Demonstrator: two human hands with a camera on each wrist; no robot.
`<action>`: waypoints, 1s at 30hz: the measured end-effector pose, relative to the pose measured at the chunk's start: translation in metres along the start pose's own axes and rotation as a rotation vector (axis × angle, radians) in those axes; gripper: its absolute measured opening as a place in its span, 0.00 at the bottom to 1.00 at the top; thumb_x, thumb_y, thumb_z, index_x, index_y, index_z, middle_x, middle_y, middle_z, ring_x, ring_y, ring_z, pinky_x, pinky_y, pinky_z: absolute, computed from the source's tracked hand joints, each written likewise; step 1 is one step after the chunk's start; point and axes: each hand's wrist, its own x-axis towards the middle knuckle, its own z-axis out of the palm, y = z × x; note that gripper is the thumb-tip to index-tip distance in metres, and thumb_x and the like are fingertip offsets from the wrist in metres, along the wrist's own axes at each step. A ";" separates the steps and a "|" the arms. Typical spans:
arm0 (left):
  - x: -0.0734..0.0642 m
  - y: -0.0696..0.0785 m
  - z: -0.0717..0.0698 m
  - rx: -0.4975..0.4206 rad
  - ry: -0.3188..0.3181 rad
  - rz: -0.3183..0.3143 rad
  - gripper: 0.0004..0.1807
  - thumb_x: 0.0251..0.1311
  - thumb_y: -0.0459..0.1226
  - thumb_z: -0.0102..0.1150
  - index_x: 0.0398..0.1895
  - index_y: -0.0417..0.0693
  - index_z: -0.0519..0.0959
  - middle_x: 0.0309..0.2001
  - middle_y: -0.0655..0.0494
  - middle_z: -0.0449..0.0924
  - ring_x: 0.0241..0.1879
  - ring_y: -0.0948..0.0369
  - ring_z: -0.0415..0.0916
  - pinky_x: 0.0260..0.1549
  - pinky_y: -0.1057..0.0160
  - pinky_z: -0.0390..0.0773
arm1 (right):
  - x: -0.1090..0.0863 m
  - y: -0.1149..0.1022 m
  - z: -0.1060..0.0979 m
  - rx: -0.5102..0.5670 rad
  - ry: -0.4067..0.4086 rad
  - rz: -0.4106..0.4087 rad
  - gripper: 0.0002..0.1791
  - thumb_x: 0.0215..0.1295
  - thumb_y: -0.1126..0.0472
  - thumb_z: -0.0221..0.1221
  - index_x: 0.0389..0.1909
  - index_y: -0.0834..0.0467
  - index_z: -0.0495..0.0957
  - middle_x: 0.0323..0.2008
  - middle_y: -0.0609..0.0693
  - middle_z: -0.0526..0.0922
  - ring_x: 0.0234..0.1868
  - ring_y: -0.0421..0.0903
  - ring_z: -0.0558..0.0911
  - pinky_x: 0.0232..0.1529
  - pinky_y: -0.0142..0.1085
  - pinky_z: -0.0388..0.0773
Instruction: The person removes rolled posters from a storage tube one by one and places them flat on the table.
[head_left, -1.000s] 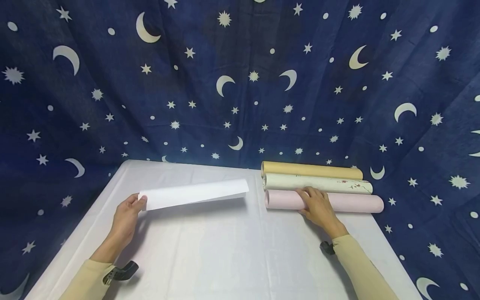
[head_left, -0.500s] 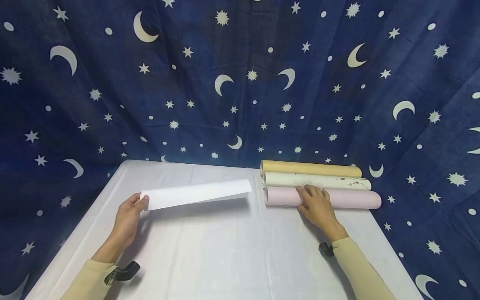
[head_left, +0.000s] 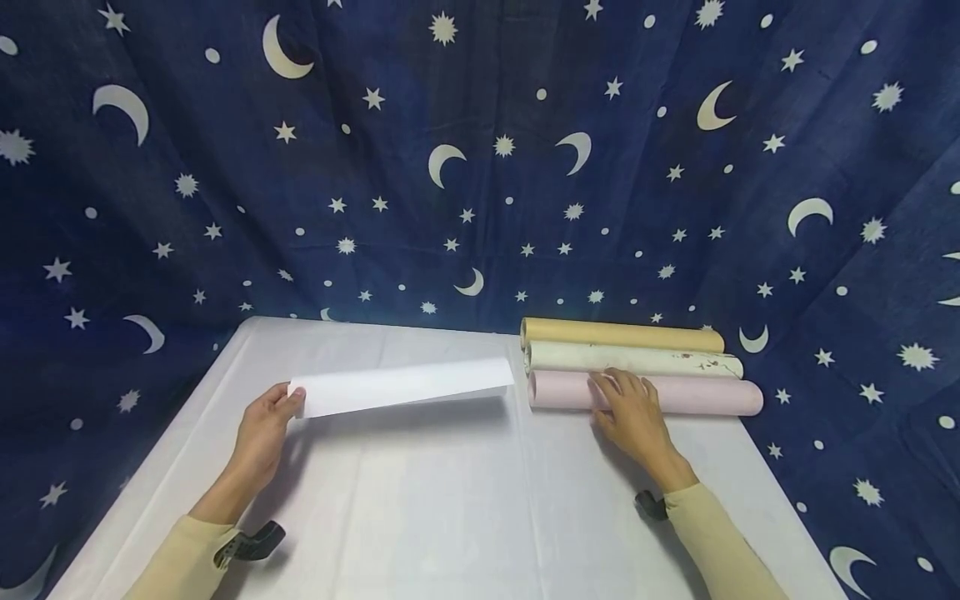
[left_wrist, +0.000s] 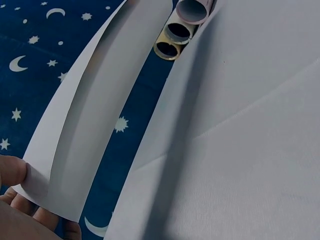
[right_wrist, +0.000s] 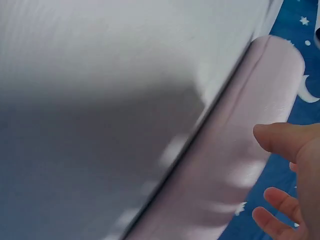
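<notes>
Fingers (right_wrist: 281, 201) parted at pink roll (right_wrist: 225, 145); shadowed white surface (right_wrist: 90, 45) alongside.

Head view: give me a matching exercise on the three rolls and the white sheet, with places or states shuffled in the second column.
Column one
1 yellow roll
2 floral roll
3 pink roll
4 white sheet

Column two
A between two other rolls
B pinched at one end by the left hand
C farthest from the person of the three rolls
D nearest to the person of the three rolls

Right pairs: 1-C, 2-A, 3-D, 4-B
</notes>
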 end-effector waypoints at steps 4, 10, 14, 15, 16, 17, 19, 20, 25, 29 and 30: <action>-0.001 0.002 0.004 -0.011 -0.011 0.009 0.37 0.72 0.54 0.45 0.68 0.30 0.60 0.46 0.70 0.73 0.55 0.71 0.63 0.75 0.47 0.49 | 0.001 -0.012 -0.008 0.024 0.039 -0.029 0.37 0.50 0.60 0.71 0.64 0.53 0.71 0.60 0.59 0.73 0.62 0.61 0.71 0.63 0.62 0.62; -0.002 0.008 0.015 0.010 -0.032 0.018 0.35 0.73 0.53 0.45 0.68 0.32 0.61 0.59 0.48 0.73 0.57 0.69 0.64 0.75 0.48 0.50 | 0.007 -0.033 -0.022 0.079 0.131 -0.092 0.34 0.52 0.59 0.70 0.63 0.54 0.72 0.59 0.58 0.74 0.60 0.61 0.72 0.63 0.60 0.63; -0.004 0.010 0.021 0.031 -0.054 0.023 0.33 0.74 0.52 0.45 0.68 0.33 0.62 0.56 0.55 0.78 0.52 0.77 0.68 0.71 0.59 0.60 | 0.012 -0.051 -0.031 0.124 0.196 -0.127 0.28 0.57 0.62 0.65 0.61 0.56 0.74 0.57 0.57 0.77 0.58 0.59 0.74 0.61 0.59 0.66; -0.004 0.010 0.023 0.033 -0.060 0.025 0.32 0.74 0.51 0.44 0.68 0.34 0.63 0.57 0.54 0.78 0.51 0.78 0.69 0.70 0.59 0.61 | 0.013 -0.055 -0.034 0.135 0.206 -0.132 0.26 0.59 0.62 0.63 0.60 0.56 0.75 0.56 0.57 0.77 0.58 0.58 0.75 0.61 0.58 0.66; -0.005 0.010 0.025 0.038 -0.065 0.029 0.32 0.74 0.51 0.45 0.67 0.34 0.63 0.57 0.53 0.79 0.50 0.79 0.69 0.70 0.59 0.61 | 0.014 -0.060 -0.037 0.151 0.216 -0.137 0.24 0.60 0.63 0.62 0.60 0.56 0.75 0.56 0.56 0.78 0.58 0.57 0.75 0.62 0.56 0.66; -0.005 0.011 0.028 0.050 -0.072 0.036 0.31 0.74 0.51 0.45 0.67 0.34 0.64 0.58 0.51 0.79 0.50 0.79 0.70 0.70 0.59 0.61 | 0.014 -0.064 -0.039 0.162 0.227 -0.143 0.22 0.62 0.63 0.60 0.59 0.56 0.76 0.55 0.56 0.79 0.57 0.57 0.76 0.62 0.56 0.67; -0.006 0.011 0.033 0.069 -0.081 0.046 0.30 0.74 0.51 0.45 0.66 0.35 0.66 0.60 0.46 0.78 0.49 0.77 0.71 0.70 0.57 0.62 | 0.015 -0.073 -0.044 0.187 0.231 -0.154 0.20 0.64 0.63 0.58 0.58 0.56 0.77 0.54 0.55 0.79 0.57 0.56 0.76 0.61 0.54 0.67; -0.007 0.012 0.036 0.074 -0.083 0.048 0.29 0.74 0.50 0.45 0.65 0.35 0.66 0.62 0.41 0.76 0.49 0.76 0.71 0.70 0.53 0.61 | 0.015 -0.078 -0.046 0.195 0.225 -0.161 0.20 0.64 0.62 0.58 0.58 0.56 0.77 0.54 0.55 0.79 0.58 0.56 0.76 0.61 0.53 0.67; -0.007 0.016 0.050 0.106 -0.082 0.071 0.26 0.74 0.50 0.47 0.61 0.37 0.70 0.59 0.41 0.78 0.48 0.73 0.73 0.67 0.50 0.63 | 0.017 -0.100 -0.052 0.159 0.152 -0.234 0.24 0.65 0.53 0.60 0.61 0.54 0.75 0.57 0.54 0.78 0.59 0.56 0.76 0.60 0.54 0.68; -0.006 0.021 0.061 0.096 -0.103 0.094 0.24 0.73 0.49 0.47 0.60 0.39 0.71 0.56 0.44 0.81 0.48 0.69 0.75 0.61 0.56 0.67 | 0.016 -0.110 -0.054 0.107 0.094 -0.293 0.29 0.63 0.45 0.60 0.63 0.52 0.74 0.59 0.55 0.78 0.60 0.54 0.76 0.61 0.54 0.68; -0.006 0.022 0.064 0.096 -0.107 0.098 0.24 0.74 0.48 0.47 0.60 0.39 0.72 0.55 0.45 0.81 0.48 0.69 0.76 0.60 0.57 0.67 | 0.016 -0.112 -0.054 0.097 0.076 -0.305 0.30 0.63 0.43 0.60 0.63 0.51 0.74 0.59 0.55 0.78 0.60 0.54 0.76 0.61 0.54 0.69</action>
